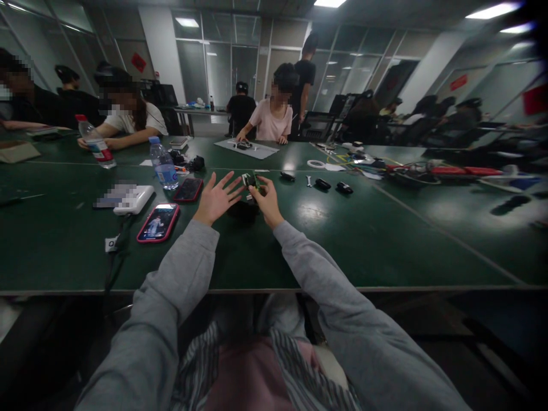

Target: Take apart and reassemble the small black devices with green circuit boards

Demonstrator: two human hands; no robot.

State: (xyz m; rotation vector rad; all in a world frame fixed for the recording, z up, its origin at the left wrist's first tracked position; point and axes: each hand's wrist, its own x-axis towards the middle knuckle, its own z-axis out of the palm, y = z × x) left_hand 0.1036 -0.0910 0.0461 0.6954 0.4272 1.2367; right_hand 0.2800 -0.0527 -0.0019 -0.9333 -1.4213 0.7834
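My right hand (268, 201) pinches a small green circuit board (256, 181) with a metal connector, held above the table in front of me. Beside it my left hand (218, 198) is open, its fingers spread and the palm turned up, with nothing in it. The fingertips of that hand come close to the board; whether they touch it I cannot tell. A dark shadow lies on the table under the board. Past my right hand lie several small black oblong pieces, one of them a black case (322, 184), and a small wrench (309, 181).
Left of my hands lie a pink-cased phone (158, 223), a darker phone (188, 190), a white box-shaped device (133, 200) with a cable, and two water bottles (164, 165). Tangled cables (363, 162) spread at the right. A person across the table works on a grey mat (263, 152).
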